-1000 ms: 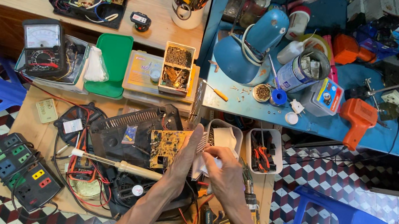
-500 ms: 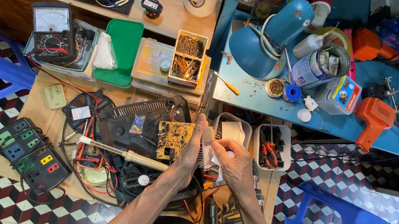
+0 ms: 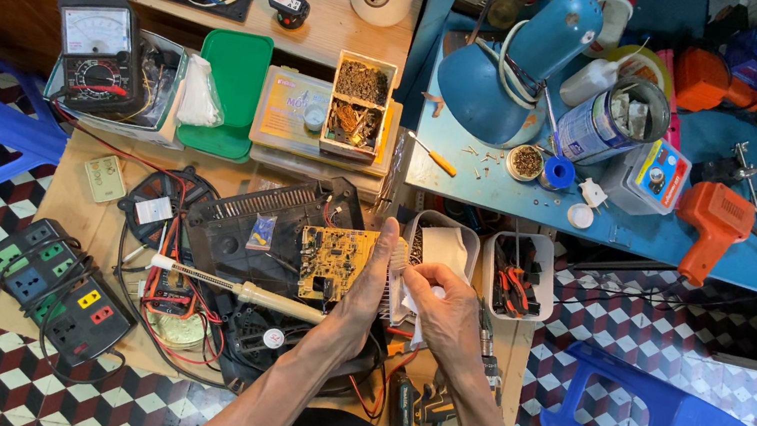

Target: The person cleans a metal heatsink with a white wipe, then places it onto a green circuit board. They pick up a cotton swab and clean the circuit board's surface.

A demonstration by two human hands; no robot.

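Both hands work at a yellow circuit board just below the middle of the frame.

The left hand (image 3: 364,292) lies flat, fingers straight, pressed along the right edge of the circuit board (image 3: 330,261), seemingly to steady it on the black casing (image 3: 245,222). The right hand (image 3: 444,310) is curled shut, pinching a small white piece (image 3: 417,272) just right of the board, close to the left fingertips. A soldering iron (image 3: 235,287) rests left of the board, within easy reach on the cardboard-covered surface (image 3: 82,166).
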